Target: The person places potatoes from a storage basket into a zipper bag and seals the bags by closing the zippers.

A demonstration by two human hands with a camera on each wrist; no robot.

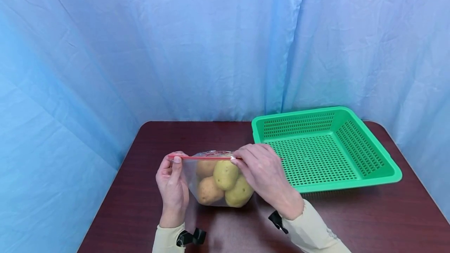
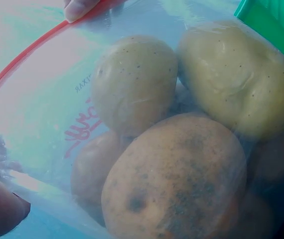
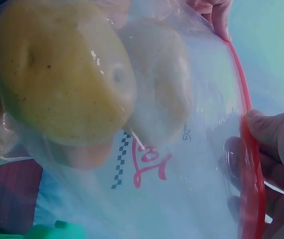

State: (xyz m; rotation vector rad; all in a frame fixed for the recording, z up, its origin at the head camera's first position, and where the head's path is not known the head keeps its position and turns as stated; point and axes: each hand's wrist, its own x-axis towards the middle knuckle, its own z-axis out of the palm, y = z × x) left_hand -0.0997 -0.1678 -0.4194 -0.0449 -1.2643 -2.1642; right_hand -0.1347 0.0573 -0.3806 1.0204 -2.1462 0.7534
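Note:
A clear zip bag point(image 1: 191, 173) with a red zip strip point(image 1: 205, 158) along its top stands on the table. Several potatoes point(image 1: 226, 175), yellow and brownish, fill its lower part. My left hand point(image 1: 174, 186) pinches the strip's left end, thumb toward me. The right hand point(image 1: 265, 173) grips the strip farther right, its fingertips at a small white slider point(image 1: 232, 158). In the right wrist view the thumb point(image 3: 269, 127) presses on the red strip, other fingers behind the plastic. Red lettering point(image 3: 149, 164) shows on the bag there.
A green perforated basket point(image 1: 327, 187) sits at the right of the dark wooden table point(image 1: 147, 206), just beyond my right hand. Blue curtains point(image 1: 211, 50) hang behind the table and along its left side.

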